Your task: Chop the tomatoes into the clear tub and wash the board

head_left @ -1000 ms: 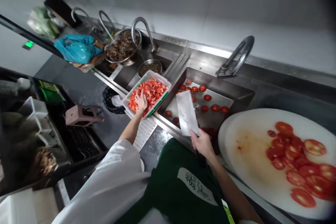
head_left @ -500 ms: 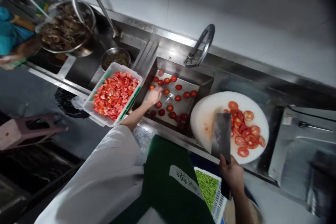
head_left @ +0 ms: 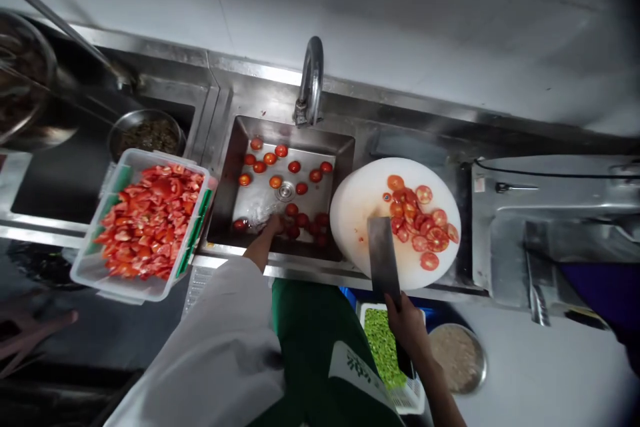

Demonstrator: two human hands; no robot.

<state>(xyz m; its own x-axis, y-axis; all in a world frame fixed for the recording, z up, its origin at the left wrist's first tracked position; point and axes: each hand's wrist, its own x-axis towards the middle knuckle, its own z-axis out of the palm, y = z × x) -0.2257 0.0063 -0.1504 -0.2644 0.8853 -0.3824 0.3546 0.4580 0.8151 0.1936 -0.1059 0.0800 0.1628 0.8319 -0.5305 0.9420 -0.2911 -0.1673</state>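
Note:
My left hand (head_left: 273,224) is down in the sink (head_left: 216,227), close beside several whole tomatoes (head_left: 301,220) lying in water. Its fingers are blurred and partly hidden, so what they hold does not show. My right hand (head_left: 406,321) grips the handle of a cleaver (head_left: 383,252). The wide blade reaches over the near left part of a round white cutting board (head_left: 350,213). Sliced tomatoes (head_left: 423,230) lie in a loose heap on the board's right half, to the right of the blade.
A clear plastic tub (head_left: 83,273) of chopped tomatoes stands left of the sink. A faucet (head_left: 313,73) rises behind it. Below the counter are a basket of chopped greens (head_left: 381,340) and a metal bowl (head_left: 457,357). Another metal bowl (head_left: 147,137) sits at left. Dark purple cloth (head_left: 600,297) shows at right.
My left hand has moved toward the near side of the sink, and the water there is stirred. My right hand keeps hold of the cleaver. The view has shifted right.

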